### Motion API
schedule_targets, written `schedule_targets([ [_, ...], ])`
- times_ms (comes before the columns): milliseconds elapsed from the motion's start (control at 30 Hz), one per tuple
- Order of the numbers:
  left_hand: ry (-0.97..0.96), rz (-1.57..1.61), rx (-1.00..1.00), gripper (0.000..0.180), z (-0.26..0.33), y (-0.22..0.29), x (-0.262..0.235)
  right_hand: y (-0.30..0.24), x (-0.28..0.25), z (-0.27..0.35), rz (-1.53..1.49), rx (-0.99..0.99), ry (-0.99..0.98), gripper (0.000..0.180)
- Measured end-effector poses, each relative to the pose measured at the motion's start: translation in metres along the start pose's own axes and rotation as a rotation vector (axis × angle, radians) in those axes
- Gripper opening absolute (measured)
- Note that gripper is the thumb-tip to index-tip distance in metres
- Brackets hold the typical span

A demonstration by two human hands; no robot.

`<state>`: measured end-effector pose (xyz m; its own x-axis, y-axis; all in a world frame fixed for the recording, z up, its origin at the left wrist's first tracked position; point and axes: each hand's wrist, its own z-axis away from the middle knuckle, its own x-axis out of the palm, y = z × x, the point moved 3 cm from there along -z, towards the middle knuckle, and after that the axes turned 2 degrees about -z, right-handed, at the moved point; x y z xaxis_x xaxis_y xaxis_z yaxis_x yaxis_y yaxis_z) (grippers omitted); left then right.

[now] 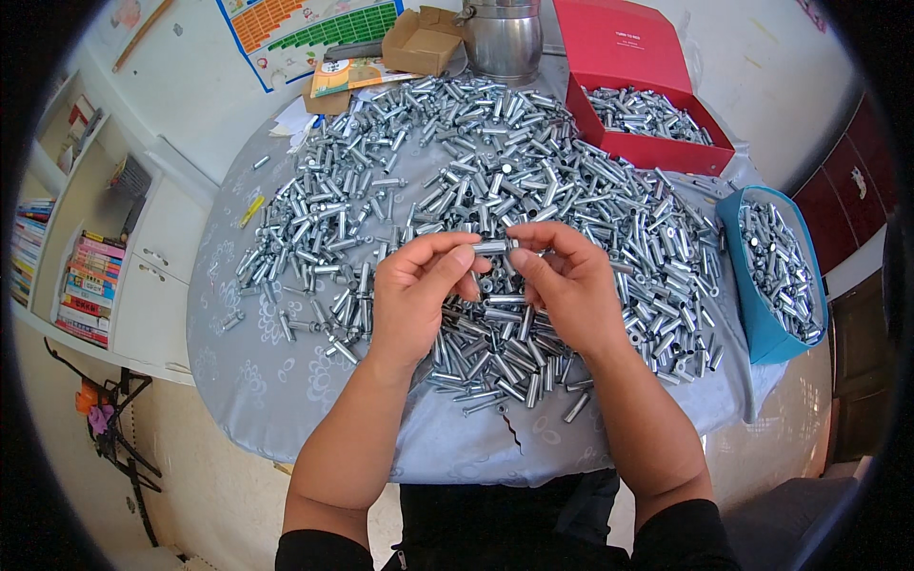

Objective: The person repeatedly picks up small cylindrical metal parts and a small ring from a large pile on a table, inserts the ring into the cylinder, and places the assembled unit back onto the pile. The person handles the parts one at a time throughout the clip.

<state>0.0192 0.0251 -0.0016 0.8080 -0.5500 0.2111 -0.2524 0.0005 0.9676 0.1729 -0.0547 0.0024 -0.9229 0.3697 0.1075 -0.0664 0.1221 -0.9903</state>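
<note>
Shiny silver metal cylinder (492,247) sits sideways, left hand (419,276) pinching one end, right hand (571,278) the other. Loose silver metal tubes and bolts (533,366) everywhere below, all over a grey floral tablecloth (249,381); open red box (657,152) up right, white bookcase (148,305) off left.

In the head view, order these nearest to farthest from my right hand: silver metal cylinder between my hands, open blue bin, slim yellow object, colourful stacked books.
From your right hand:
1. Silver metal cylinder: in its grasp, on its left.
2. Open blue bin: to its right.
3. Slim yellow object: well to its left.
4. Colourful stacked books: farthest left.
</note>
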Motion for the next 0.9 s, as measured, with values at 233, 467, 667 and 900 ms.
schedule_targets([
  [233, -0.014, -0.017, -0.009, 0.022, 0.0003, 0.0001, 0.0013, -0.0003, -0.0012, 0.0, -0.002, -0.01, -0.022, 0.02],
  [467, -0.001, -0.019, -0.012, 0.022, 0.0003, 0.0001, 0.0008, -0.0004, 0.0002, -0.0002, 0.0, 0.022, -0.004, 0.019],
  [667, -0.009, -0.027, -0.011, 0.022, 0.0004, -0.0008, 0.0004, -0.0023, 0.0005, 0.0002, -0.006, 0.055, 0.005, 0.016],
  [900, 0.039, 0.014, -0.014, 0.02, -0.0007, -0.0017, -0.0006, -0.0004, -0.0038, -0.0001, -0.008, -0.038, 0.125, 0.023],
])
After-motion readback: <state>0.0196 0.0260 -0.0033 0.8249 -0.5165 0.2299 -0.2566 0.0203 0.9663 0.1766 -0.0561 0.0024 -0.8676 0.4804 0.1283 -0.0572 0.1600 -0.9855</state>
